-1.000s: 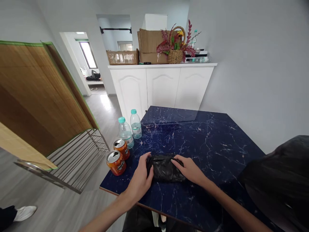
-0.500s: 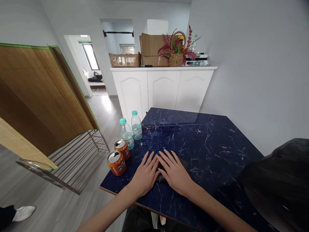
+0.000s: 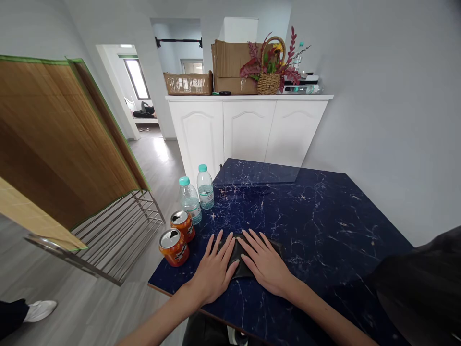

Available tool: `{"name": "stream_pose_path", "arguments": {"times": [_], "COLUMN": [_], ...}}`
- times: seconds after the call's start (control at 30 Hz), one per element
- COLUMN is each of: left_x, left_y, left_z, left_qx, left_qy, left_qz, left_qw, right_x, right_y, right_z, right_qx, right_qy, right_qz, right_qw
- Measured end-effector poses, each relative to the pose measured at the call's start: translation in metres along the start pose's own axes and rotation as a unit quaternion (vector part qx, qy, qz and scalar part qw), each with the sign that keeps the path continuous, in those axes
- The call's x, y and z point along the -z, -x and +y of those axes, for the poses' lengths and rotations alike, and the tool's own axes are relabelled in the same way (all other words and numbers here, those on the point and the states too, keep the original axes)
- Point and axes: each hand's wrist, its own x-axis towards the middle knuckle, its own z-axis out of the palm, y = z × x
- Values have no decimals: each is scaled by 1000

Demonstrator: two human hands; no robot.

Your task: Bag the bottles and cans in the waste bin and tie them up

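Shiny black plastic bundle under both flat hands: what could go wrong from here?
The shiny black plastic bundle might slide on the glossy blue marble-patterned tabletop if the left hand and right hand press unevenly. A leftward slip of the left hand could also knock the nearer orange metal can, which stands close to the tabletop's left edge.

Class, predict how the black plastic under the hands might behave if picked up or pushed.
The black plastic may flop, since it lies flattened beneath the left hand and right hand. Its sheen suggests a slightly slippery surface. Being low and flat, it seems unlikely to roll.
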Motion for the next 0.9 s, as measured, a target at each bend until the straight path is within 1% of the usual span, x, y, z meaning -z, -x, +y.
{"name": "stream_pose_path", "arguments": {"times": [0.2, 0.27, 0.4, 0.5, 0.6, 0.7, 0.77, 0.8, 0.9], "left_x": [1, 5, 15, 20, 23, 26, 31, 33, 42], "left_y": [3, 5, 11, 15, 12, -5, -28, -42, -87], "left_z": [1, 1, 3, 5, 7, 6, 3, 2, -2], "left_qx": [34, 35, 43, 50, 48, 53, 40, 26, -23], "left_qy": [3, 17, 58, 87, 115, 156, 202, 227, 285], "left_qz": [-2, -5, 0, 11, 30, 48, 33, 11, -92], "left_qw": [999, 999, 997, 995, 992, 985, 978, 973, 954], "right_x": [3, 8, 23, 35, 45, 55, 64, 69, 84], "right_y": [-1, -2, -2, -1, -1, 0, 4, 7, 20], "right_z": [5, 13, 39, 50, 46, 33, 26, 24, 24], "right_qx": [7, -13, -100, -109, -97, -89, -86, -84, -72], "right_qy": [-30, -49, -69, -82, -103, -114, -111, -108, -86], "right_qz": [-16, -12, 9, -1, -19, -26, -19, -14, 14], "right_qw": [999, 999, 993, 991, 990, 989, 990, 990, 994]}}
